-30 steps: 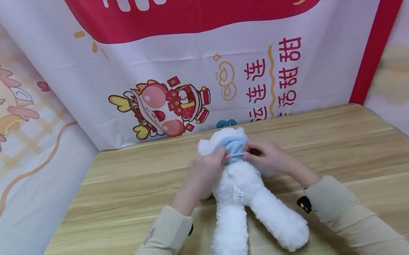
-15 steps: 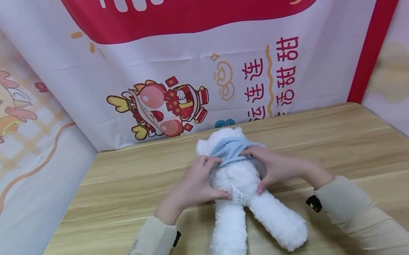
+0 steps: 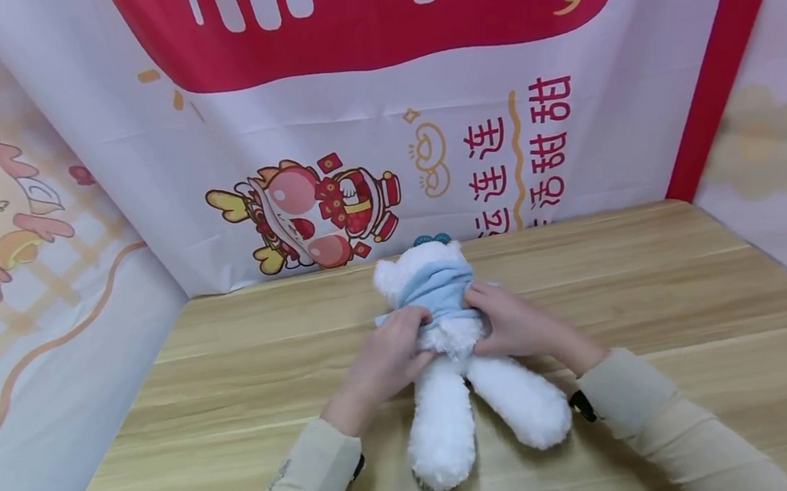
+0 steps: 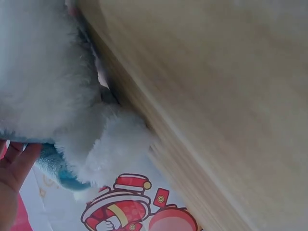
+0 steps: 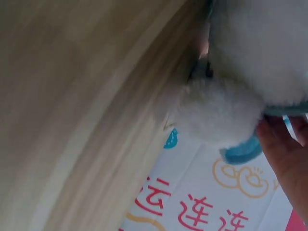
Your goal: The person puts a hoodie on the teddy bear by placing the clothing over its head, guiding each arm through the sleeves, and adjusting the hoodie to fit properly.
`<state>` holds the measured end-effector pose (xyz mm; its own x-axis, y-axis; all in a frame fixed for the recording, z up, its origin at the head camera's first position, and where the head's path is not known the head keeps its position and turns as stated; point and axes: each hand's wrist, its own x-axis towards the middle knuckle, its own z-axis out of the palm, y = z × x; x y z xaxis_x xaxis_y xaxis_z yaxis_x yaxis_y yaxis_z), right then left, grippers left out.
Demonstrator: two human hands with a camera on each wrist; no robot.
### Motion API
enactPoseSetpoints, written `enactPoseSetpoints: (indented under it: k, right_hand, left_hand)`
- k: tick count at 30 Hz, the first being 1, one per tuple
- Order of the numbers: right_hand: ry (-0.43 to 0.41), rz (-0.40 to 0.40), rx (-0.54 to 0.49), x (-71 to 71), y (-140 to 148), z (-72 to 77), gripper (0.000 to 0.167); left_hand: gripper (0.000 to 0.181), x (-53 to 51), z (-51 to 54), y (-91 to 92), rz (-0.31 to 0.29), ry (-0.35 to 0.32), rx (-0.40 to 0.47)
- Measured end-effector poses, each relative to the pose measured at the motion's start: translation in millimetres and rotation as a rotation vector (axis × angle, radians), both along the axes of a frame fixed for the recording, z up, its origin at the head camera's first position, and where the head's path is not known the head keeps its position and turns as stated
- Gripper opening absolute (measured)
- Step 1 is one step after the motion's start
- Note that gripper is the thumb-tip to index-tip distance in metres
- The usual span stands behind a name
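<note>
A white fluffy teddy bear (image 3: 442, 432) lies on the table with its legs toward me and its back up. A small light-blue top (image 3: 442, 292) covers its upper back below the ears. On the left side, my left hand (image 3: 387, 358) grips the top's lower edge, thumb low by the bear's hip. My right hand (image 3: 517, 324) grips the same edge on the right. Both wrist views show fingers at the blue cloth's rim, beside white fur (image 4: 110, 139). The bear's face and front are hidden.
A wood-grain table (image 3: 239, 422) lies under the bear. Behind it hangs a white and red printed banner (image 3: 350, 106) that meets the table's back edge. Printed cloth walls (image 3: 34, 315) stand at the left and right.
The blue top has been drawn down from the bear's neck over its back. My hands shifted from pinching its edge, to spread around the body, to lower on the sides. The white tag is now hidden.
</note>
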<state>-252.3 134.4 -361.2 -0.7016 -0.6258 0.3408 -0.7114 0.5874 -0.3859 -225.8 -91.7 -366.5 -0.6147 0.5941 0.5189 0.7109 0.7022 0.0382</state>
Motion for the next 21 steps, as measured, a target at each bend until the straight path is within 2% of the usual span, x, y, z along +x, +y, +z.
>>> enactPoseSetpoints:
  k: [9, 16, 19, 21]
  right_hand:
    - [0.105, -0.064, -0.148, -1.0, -14, -6.3, 0.032]
    - [0.209, -0.135, -0.156, 2.1, -24, -7.0, 0.039]
    - [0.188, -0.151, -0.170, 3.8, -26, -4.1, 0.033]
    - [0.115, -0.140, -0.209, 4.4, -26, -1.4, 0.024]
  left_hand:
    - [0.035, -4.4, -0.3, -0.6, 0.047, 0.175, 0.085]
    - [0.036, -4.1, 2.2, -0.3, 0.075, 0.193, 0.146]
    - [0.038, -4.8, 2.2, -2.3, 0.064, 0.206, 0.135]
    - [0.036, -5.9, 1.8, -5.4, 0.045, 0.211, 0.118]
